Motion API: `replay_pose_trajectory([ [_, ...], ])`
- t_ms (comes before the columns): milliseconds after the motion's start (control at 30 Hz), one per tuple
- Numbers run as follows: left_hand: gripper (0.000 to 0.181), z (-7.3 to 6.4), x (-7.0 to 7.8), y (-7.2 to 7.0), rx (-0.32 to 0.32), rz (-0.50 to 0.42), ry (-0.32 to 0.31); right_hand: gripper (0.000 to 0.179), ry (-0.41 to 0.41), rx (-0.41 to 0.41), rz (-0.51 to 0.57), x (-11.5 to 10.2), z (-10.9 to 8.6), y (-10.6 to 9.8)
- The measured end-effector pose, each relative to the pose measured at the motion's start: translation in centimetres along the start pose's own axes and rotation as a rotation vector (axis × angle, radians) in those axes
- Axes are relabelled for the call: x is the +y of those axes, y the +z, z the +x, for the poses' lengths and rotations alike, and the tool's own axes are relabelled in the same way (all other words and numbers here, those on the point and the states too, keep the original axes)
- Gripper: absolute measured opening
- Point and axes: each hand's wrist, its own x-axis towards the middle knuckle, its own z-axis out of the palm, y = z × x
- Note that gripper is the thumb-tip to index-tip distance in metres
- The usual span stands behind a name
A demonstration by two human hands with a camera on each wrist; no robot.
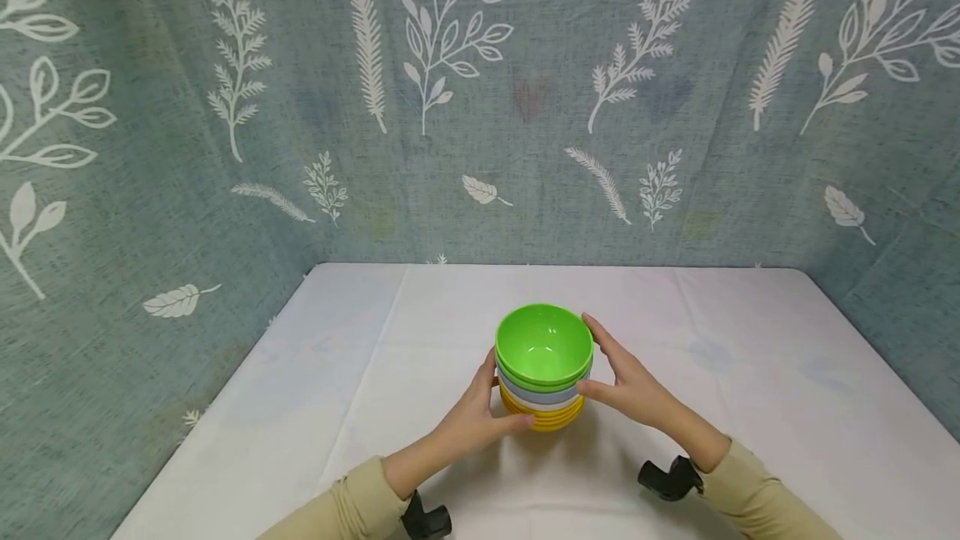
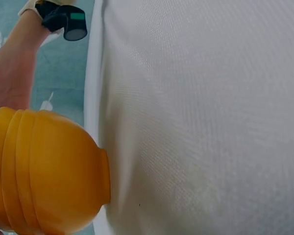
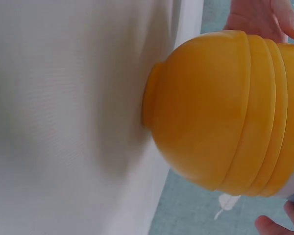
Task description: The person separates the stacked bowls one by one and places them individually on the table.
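Observation:
A stack of nested bowls [image 1: 545, 344] stands upright between both hands over the white-covered table. Green bowls are on top, grey-blue and white ones in the middle, and several yellow bowls [image 2: 63, 171] at the bottom. My left hand [image 1: 468, 423] grips the stack from the left, its thumb across the front of the yellow bowls. On the right side, my right hand [image 1: 630, 386] holds it higher up, with the thumb at the grey-blue bowl and a finger near the green rim. In the right wrist view, the yellow base [image 3: 152, 95] is close to the cloth; contact cannot be told.
A white cloth [image 1: 405, 340] covers the table. Grey-green curtains [image 1: 525, 107] with white leaf prints hang behind it and at both sides. Each wrist carries a black camera [image 1: 670, 478].

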Motion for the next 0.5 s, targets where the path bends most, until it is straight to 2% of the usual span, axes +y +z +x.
replay_pose_trajectory([
  [267,0.104,0.4,-0.4,0.2,0.001,-0.003,0.030,0.096,0.025,-0.004,0.095,-0.6,0.8,0.4],
  [500,0.104,1.0,-0.6,0.2,-0.002,-0.055,0.055,0.103,0.027,0.019,0.163,-0.7,1.6,1.0],
])
